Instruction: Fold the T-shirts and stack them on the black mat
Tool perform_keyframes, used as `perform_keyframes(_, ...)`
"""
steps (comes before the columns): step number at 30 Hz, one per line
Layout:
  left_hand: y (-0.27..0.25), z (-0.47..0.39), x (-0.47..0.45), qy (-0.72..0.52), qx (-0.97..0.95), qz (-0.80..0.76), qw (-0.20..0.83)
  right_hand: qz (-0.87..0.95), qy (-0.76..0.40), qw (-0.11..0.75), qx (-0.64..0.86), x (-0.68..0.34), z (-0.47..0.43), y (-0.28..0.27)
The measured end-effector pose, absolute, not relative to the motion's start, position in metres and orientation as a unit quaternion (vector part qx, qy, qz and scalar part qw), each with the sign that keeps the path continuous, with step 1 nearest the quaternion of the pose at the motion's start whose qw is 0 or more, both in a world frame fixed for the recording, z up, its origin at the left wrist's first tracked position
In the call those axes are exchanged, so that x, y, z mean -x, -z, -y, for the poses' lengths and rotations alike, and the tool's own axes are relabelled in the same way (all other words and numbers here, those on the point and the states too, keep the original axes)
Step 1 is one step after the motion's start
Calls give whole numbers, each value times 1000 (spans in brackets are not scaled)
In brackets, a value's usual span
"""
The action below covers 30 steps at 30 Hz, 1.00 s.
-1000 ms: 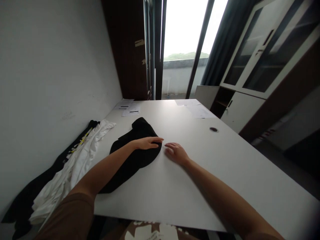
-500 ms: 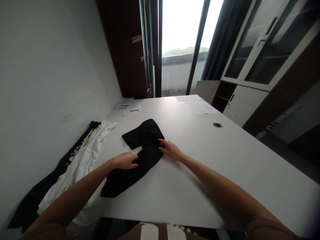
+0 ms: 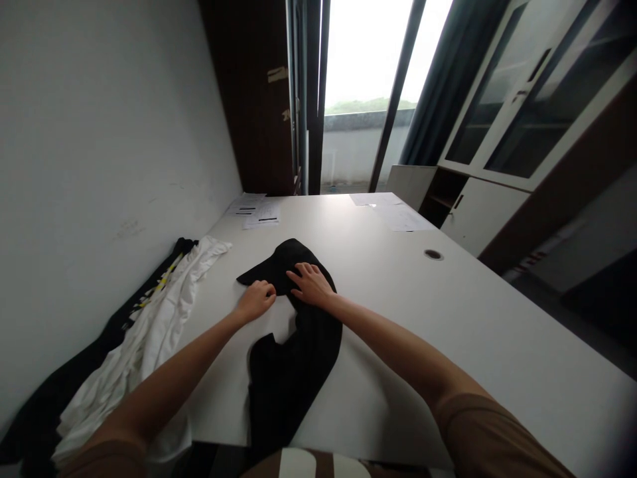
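A black cloth garment lies bent in a curve on the white table, its lower end reaching the near edge. Its exact kind is hard to make out. At the lower edge of its upper part, my left hand has its fingers curled around the cloth. My right hand rests on the upper part, palm down, fingers stretched out and slightly apart. Bare tabletop shows in the bend between the garment's two parts.
Along the left wall lie white clothes and black clothes. Paper sheets rest at the far left of the table, more papers at the far right. A round cable hole is on the right. Cabinets stand beyond.
The garment's lower part has swung right and now reaches the near edge. My left hand has moved up to the upper part; my right hand has shifted left and lies flatter.
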<state>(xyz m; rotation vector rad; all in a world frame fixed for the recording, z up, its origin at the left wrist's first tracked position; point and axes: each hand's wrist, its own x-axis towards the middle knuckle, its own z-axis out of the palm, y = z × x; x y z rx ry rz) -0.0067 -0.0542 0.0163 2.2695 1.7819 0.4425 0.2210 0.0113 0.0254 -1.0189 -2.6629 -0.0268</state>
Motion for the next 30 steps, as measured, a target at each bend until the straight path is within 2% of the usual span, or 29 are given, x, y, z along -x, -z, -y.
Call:
perform_keyframes(2, -2, 50, 12, -157, -762, -628, 19, 939, -6, 116, 324, -212, -13, -24)
perform_keyframes(4, 8, 45, 15, -175, -739, -650, -35, 930, -23, 87, 356, -199, -16, -22)
perform_keyframes(9, 20, 23, 32, -252, -641, -723, -51, 877, -55, 88, 469, -171, -28, -11)
perform_keyframes(12, 20, 19, 41, -294, -631, -717, -26, 838, -148, 182, 493, -172, -43, -7)
perform_keyframes(17, 21, 17, 22, -312, -676, -661, 94, 628, -362, 480, 494, -200, -77, -18)
perform_keyframes(19, 22, 9, 4, -301, -692, -642, 134, 532, -426, 561, 470, -213, -87, -26)
perform_keyframes(22, 19, -11, -28, -291, -676, -654, 175, 436, -500, 616, 425, -230, -94, -38)
perform_keyframes(24, 16, -24, -50, -255, -672, -679, 152, 398, -521, 635, 408, -242, -97, -43)
perform_keyframes(27, 11, -37, -75, -169, -688, -703, 68, 359, -508, 676, 396, -269, -106, -46)
perform_keyframes(30, 7, -47, -80, -128, -688, -712, 57, 336, -439, 722, 416, -312, -122, -41)
